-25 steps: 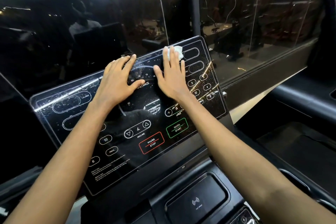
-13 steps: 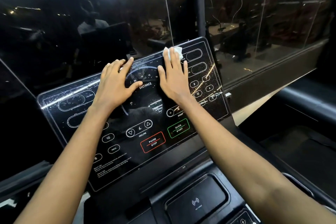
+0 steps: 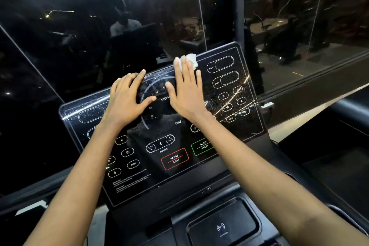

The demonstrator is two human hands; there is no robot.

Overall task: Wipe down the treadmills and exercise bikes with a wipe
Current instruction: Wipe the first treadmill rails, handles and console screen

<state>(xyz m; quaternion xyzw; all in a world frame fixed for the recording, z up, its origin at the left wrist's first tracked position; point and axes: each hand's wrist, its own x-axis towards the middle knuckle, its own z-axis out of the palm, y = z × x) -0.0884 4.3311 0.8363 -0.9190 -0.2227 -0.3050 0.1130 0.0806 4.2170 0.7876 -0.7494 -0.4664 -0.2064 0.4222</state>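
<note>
A black glossy treadmill console (image 3: 247, 126) tilts up in front of me, printed with buttons and a round distance dial. My right hand (image 3: 186, 90) lies flat on its upper middle, fingers straight, pressing a white wipe (image 3: 191, 59) against the panel; the wipe pokes out past the fingertips near the top edge. My left hand (image 3: 126, 98) rests flat on the panel just to the left, fingers spread, holding nothing. Smears and scratches show on the glass around both hands.
Dark window glass (image 3: 79, 36) stands right behind the console. Below the panel lies a black tray with a wireless pad (image 3: 221, 227). A neighbouring machine's black handrail (image 3: 351, 110) runs at the right.
Both hands stay flat on the panel; the right hand with the wipe has edged slightly up towards the top edge. The view has shifted a little.
</note>
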